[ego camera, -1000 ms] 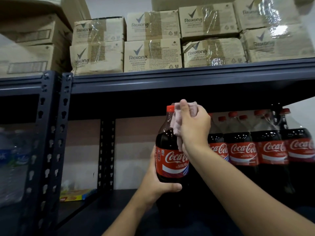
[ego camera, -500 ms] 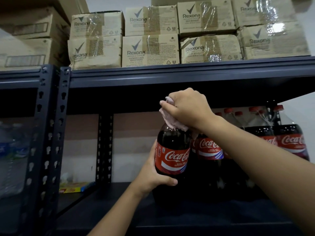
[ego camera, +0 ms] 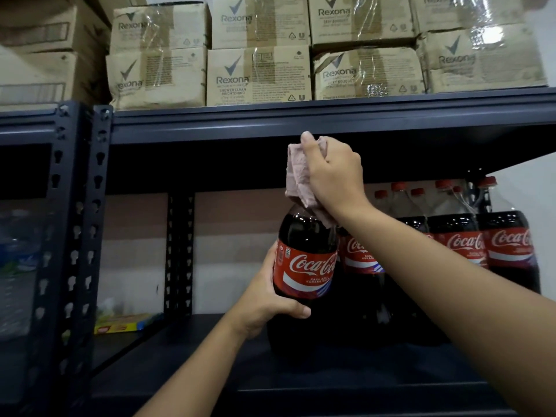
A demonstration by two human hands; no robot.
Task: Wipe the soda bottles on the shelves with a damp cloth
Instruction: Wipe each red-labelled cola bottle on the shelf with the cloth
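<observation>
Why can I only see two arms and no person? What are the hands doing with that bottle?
The camera sits on the person's head and looks forward and down, so you see only their arms. The left hand grips a big soda bottle around its red label, steadying it on the dark metal shelf. The right hand holds a pinkish cloth wrapped over the bottle's top, hiding its cap. More bottles stand in a row to the right. Brown cardboard boxes are stacked on the shelf above.
</observation>
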